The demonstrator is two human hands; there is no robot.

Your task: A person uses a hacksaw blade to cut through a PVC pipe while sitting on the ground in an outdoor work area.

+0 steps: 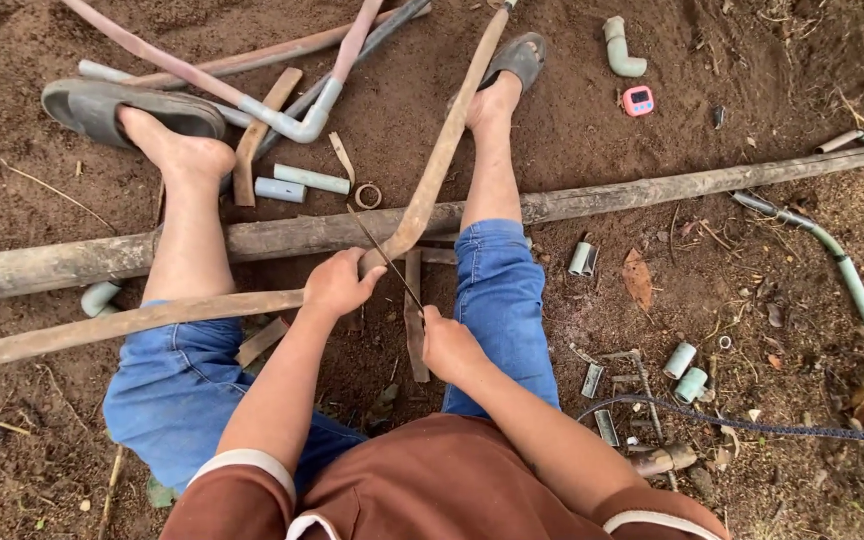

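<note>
Bent pipe (439, 160), rusty-brown, dirt-crusted, curved; far end cut off at frame top, near end hidden under left hand (337, 285), which is closed around it. Thin saw blade (382, 255) crosses pipe just beside left hand; its handle hidden inside closed right hand (449, 345). Cut line hard to see. Long log (602, 200) lies across soil under legs. Pale pipe offcuts (687, 370) scattered nr right knee.

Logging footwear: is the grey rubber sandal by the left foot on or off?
Off: the grey rubber sandal lies on soil, bare heel resting beside it.
</note>
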